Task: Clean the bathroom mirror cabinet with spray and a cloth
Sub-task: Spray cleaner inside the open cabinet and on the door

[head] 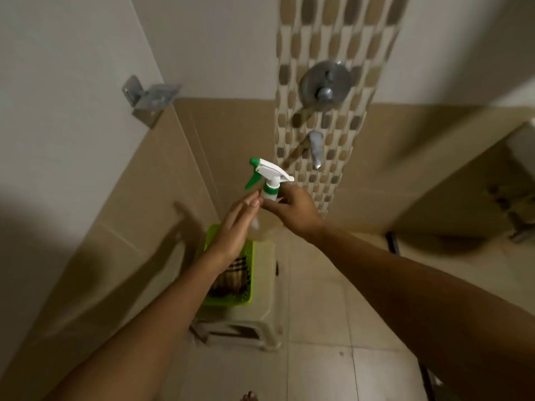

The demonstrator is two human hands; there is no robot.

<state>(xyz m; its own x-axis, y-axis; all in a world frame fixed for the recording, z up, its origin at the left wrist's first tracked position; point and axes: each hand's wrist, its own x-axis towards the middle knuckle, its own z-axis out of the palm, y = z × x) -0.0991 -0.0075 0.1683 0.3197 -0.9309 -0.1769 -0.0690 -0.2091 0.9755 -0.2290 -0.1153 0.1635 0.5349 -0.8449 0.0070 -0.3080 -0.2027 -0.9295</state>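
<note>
My right hand [292,211] pinches the spray bottle [267,195] at its neck, just under the white/green trigger head. Left hand [236,224] is flat, fingers straight & together, tips touching the bottle's side, not wrapped round it. Bottle hangs above the green basket [249,285] on the beige stool [260,322]; the checked cloth [231,279] lies in the basket. Mirror cabinet isn't in view.

Risks, as I judge: a neck-only pinch lets the clear body swing or slip, esp. if wet; it'd drop onto basket or stool & bounce to the tile floor. Nozzle faces left, so a bumped trigger wets the wall.

Room: tap spout [315,149] is near behind the bottle, corner walls close at left. Open floor to the right & toward me.
</note>
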